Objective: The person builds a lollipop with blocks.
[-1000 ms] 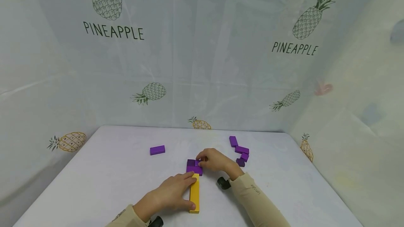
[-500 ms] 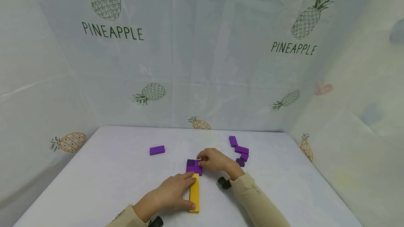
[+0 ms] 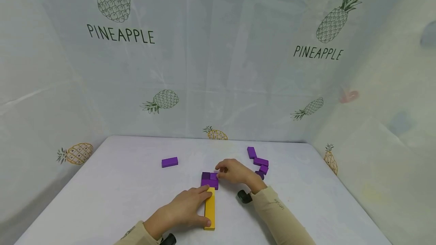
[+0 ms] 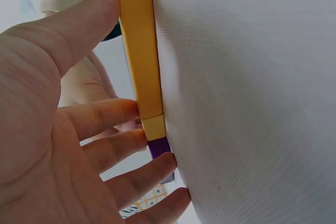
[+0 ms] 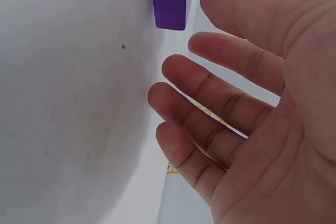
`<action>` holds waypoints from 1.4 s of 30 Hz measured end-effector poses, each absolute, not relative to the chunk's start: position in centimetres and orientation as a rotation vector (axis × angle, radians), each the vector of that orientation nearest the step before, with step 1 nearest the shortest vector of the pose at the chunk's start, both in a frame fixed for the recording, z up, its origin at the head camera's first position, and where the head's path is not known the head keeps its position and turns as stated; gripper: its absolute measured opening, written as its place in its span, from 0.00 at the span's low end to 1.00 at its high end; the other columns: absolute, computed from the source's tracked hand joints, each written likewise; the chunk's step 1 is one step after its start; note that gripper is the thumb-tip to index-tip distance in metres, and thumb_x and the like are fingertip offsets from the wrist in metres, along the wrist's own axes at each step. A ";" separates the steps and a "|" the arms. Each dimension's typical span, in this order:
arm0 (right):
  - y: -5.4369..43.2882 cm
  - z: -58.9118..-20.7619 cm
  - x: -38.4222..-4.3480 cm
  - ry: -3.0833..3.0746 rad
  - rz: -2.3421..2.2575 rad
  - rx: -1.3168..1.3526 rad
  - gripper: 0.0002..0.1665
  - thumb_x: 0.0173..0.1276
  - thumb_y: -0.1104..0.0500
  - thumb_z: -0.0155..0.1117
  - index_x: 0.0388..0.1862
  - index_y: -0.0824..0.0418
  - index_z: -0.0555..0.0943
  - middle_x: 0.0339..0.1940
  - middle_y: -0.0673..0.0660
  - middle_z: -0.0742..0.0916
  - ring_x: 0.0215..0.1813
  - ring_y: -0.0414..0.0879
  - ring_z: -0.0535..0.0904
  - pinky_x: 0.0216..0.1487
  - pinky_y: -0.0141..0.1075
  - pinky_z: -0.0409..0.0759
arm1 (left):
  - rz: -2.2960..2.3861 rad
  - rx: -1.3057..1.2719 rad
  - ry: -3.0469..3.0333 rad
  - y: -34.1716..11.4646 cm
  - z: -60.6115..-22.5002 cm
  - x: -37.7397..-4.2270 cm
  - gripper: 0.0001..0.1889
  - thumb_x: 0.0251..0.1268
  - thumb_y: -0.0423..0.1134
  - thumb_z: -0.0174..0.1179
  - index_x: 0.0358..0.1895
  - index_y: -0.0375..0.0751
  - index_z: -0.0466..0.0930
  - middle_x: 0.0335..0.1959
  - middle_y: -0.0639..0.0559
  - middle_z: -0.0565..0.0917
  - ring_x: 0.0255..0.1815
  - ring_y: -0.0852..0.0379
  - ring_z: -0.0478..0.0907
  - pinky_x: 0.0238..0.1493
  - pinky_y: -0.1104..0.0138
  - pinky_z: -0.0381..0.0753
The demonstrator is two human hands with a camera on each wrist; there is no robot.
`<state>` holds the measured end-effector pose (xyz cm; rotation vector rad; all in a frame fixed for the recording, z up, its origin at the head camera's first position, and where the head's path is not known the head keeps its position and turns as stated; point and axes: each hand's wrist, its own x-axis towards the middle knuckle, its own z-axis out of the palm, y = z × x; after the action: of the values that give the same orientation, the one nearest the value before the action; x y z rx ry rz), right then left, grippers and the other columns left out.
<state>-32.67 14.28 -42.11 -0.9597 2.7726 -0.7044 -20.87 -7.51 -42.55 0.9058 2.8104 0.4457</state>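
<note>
In the head view, a yellow bar of blocks (image 3: 210, 211) lies on the table, its far end meeting a cluster of purple blocks (image 3: 208, 183). My left hand (image 3: 185, 208) rests along the bar's left side, thumb by the near end and fingertips by the far end. The left wrist view shows these fingers (image 4: 122, 116) nearly straight, touching the yellow blocks (image 4: 140, 51). Beside the cluster's right edge is my right hand (image 3: 235, 171). In the right wrist view its fingers are loosely bent, with nothing between them, just apart from a purple block (image 5: 170, 4).
A single purple block (image 3: 170, 162) lies at the back left of the white table (image 3: 112, 188). Several purple blocks (image 3: 261, 161) form a crooked chain at the back right, partly behind the right hand. A curtain with pineapple prints (image 3: 218, 67) stands behind the table.
My right hand has drawn slightly to the right, off the purple cluster, uncovering its right block. The left hand and the yellow bar have stayed still.
</note>
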 end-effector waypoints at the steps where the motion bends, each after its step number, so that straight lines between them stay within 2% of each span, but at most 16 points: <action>1: 14.4 -42.1 -32.7 2.776 -0.702 -0.963 0.16 0.65 0.53 0.65 0.50 0.59 0.83 0.34 0.44 0.81 0.35 0.39 0.74 0.37 0.31 0.75 | 0.445 0.903 2.811 -7.5 -42.6 -20.9 0.43 0.47 0.69 0.64 0.66 0.48 0.71 0.70 0.49 0.66 0.65 0.44 0.68 0.59 0.47 0.71; 11: 16.7 -41.5 -33.7 2.829 -0.760 -0.910 0.17 0.65 0.56 0.64 0.51 0.61 0.82 0.34 0.47 0.81 0.36 0.42 0.74 0.35 0.33 0.76 | 0.444 0.869 2.812 -7.4 -42.8 -20.9 0.43 0.47 0.69 0.64 0.66 0.50 0.70 0.71 0.50 0.65 0.65 0.44 0.68 0.60 0.47 0.70; 14: 17.7 -41.4 -34.3 2.863 -0.765 -0.906 0.18 0.65 0.56 0.64 0.51 0.62 0.82 0.37 0.51 0.83 0.40 0.44 0.75 0.40 0.37 0.77 | 0.445 0.875 2.815 -7.4 -42.8 -20.9 0.43 0.47 0.69 0.64 0.67 0.50 0.70 0.71 0.51 0.65 0.66 0.45 0.67 0.60 0.47 0.69; 20: 20.8 -41.0 -36.8 2.969 -0.785 -0.824 0.22 0.63 0.58 0.66 0.54 0.66 0.80 0.49 0.60 0.82 0.53 0.56 0.76 0.54 0.49 0.73 | 0.442 0.895 2.825 -7.5 -42.9 -21.0 0.43 0.47 0.68 0.64 0.67 0.50 0.70 0.71 0.50 0.64 0.66 0.44 0.67 0.60 0.46 0.70; 27: 23.8 -40.5 -39.2 3.026 -0.723 -0.665 0.29 0.60 0.56 0.69 0.60 0.65 0.76 0.59 0.63 0.78 0.64 0.60 0.70 0.64 0.55 0.66 | 0.445 0.883 2.816 -7.5 -42.9 -20.8 0.43 0.47 0.69 0.64 0.67 0.50 0.70 0.71 0.51 0.64 0.66 0.45 0.67 0.60 0.47 0.70; 31: 24.8 -40.5 -39.8 2.991 -0.731 -0.592 0.35 0.60 0.55 0.70 0.63 0.66 0.73 0.64 0.65 0.74 0.68 0.63 0.65 0.66 0.57 0.62 | 0.448 0.876 2.813 -7.5 -43.0 -20.9 0.43 0.47 0.69 0.64 0.67 0.51 0.70 0.71 0.51 0.64 0.66 0.45 0.67 0.60 0.47 0.69; 38: 26.5 -41.3 -40.7 2.966 -0.672 -0.535 0.39 0.57 0.56 0.72 0.65 0.67 0.70 0.66 0.68 0.72 0.69 0.66 0.62 0.67 0.58 0.60 | 0.451 0.887 2.806 -7.5 -43.0 -20.9 0.43 0.48 0.69 0.63 0.67 0.52 0.69 0.71 0.51 0.64 0.66 0.46 0.67 0.61 0.48 0.70; 42: 26.7 -41.6 -40.9 2.948 -0.680 -0.472 0.38 0.56 0.55 0.72 0.64 0.65 0.72 0.64 0.67 0.74 0.64 0.64 0.68 0.63 0.57 0.66 | 0.451 0.889 2.812 -7.6 -42.8 -20.9 0.43 0.48 0.68 0.64 0.67 0.52 0.69 0.71 0.51 0.64 0.66 0.46 0.67 0.61 0.48 0.70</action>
<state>-40.89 26.73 -41.59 -0.4724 2.9482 -0.6802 -20.86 -7.57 -42.85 0.8887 2.8120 0.4512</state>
